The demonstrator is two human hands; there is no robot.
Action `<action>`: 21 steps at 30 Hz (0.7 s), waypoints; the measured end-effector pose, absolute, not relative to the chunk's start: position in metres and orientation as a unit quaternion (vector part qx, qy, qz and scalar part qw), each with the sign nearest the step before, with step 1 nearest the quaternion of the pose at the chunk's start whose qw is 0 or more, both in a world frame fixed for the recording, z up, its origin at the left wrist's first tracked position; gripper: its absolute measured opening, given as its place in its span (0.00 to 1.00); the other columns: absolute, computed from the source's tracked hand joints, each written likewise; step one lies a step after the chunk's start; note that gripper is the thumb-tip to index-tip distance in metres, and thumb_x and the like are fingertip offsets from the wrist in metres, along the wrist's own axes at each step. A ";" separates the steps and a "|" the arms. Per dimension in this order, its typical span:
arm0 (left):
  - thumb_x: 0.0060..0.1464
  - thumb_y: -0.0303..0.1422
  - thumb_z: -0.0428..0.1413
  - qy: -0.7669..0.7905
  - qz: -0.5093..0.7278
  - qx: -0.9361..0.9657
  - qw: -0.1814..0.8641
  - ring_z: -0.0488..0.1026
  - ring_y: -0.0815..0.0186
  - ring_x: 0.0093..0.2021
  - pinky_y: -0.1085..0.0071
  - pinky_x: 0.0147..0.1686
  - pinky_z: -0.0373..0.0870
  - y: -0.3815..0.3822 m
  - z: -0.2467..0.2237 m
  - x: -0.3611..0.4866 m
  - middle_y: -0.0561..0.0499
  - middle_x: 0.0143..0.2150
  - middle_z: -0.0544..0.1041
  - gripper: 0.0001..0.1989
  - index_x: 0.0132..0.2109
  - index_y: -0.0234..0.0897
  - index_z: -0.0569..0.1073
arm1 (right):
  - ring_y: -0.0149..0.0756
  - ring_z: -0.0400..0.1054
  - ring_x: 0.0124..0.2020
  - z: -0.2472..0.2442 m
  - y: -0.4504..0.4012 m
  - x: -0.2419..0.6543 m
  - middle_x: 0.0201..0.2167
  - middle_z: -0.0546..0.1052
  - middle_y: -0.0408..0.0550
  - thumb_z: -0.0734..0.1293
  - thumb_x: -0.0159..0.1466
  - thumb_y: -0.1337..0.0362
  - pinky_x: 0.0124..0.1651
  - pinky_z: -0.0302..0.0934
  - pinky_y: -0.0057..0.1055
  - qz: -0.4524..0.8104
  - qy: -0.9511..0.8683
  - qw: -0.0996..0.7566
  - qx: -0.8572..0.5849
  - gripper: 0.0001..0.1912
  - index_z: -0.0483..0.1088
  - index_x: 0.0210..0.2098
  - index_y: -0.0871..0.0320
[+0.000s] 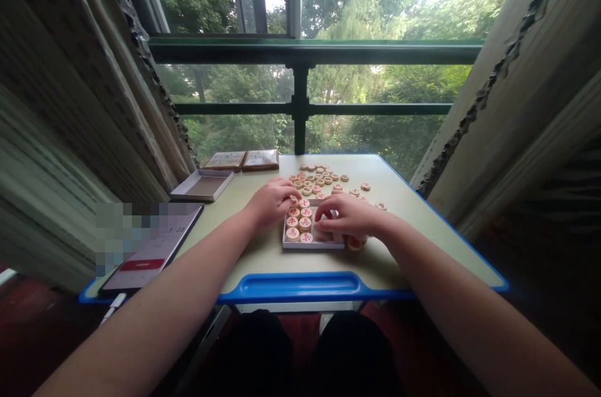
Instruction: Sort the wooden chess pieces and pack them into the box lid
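A shallow white box [313,246] holds two columns of round wooden xiangqi pieces [305,223] with red characters, in its left part. My left hand [273,201] is at the box's far left corner, its fingers closed at a xiangqi piece [294,201] there. Over the box's right part, my right hand [350,214] bends down with thumb and forefinger tips close together; what they pinch, if anything, cannot be made out. A few pieces [355,243] lie under that hand, just outside the box. More loose pieces [320,181] are scattered beyond both hands.
A box lid or tray [201,185] lies at the back left, near two flat cases [260,159]. At the left edge rests a tablet [154,247] with a cable. The table's blue front edge [300,284] has a groove. Curtains hang on both sides.
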State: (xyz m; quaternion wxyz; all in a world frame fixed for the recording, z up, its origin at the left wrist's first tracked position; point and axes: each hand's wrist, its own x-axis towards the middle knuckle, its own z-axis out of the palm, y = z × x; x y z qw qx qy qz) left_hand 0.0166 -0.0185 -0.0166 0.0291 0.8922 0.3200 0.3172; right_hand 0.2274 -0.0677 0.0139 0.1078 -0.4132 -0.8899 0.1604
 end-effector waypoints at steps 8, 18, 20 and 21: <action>0.48 0.24 0.49 0.326 0.326 0.887 0.016 0.67 0.63 0.39 0.65 0.44 0.66 -0.021 -0.015 0.017 0.49 0.33 0.76 0.12 0.31 0.37 0.77 | 0.34 0.64 0.34 0.013 -0.068 0.224 0.28 0.74 0.45 0.64 0.56 0.60 0.37 0.55 0.27 0.155 -0.887 0.097 -0.424 0.12 0.76 0.35 0.56; 0.48 0.24 0.49 0.343 0.339 0.876 0.012 0.68 0.63 0.40 0.64 0.45 0.66 -0.019 -0.014 0.014 0.48 0.35 0.76 0.12 0.31 0.37 0.77 | 0.34 0.65 0.35 0.012 -0.063 0.230 0.31 0.74 0.46 0.62 0.55 0.69 0.40 0.56 0.28 0.136 -0.879 0.146 -0.432 0.10 0.75 0.33 0.57; 0.47 0.24 0.49 0.352 0.343 0.871 0.014 0.68 0.62 0.41 0.64 0.46 0.66 -0.018 -0.015 0.013 0.48 0.35 0.76 0.12 0.32 0.36 0.77 | 0.33 0.65 0.36 0.011 -0.057 0.236 0.34 0.74 0.48 0.59 0.57 0.71 0.42 0.57 0.27 0.102 -0.844 0.216 -0.481 0.12 0.75 0.33 0.59; 0.47 0.24 0.48 0.356 0.341 0.870 0.020 0.68 0.62 0.41 0.64 0.46 0.66 -0.018 -0.015 0.014 0.48 0.36 0.76 0.13 0.33 0.36 0.77 | 0.33 0.65 0.37 0.010 -0.053 0.239 0.35 0.73 0.49 0.58 0.58 0.71 0.42 0.57 0.27 0.078 -0.813 0.258 -0.516 0.14 0.75 0.34 0.59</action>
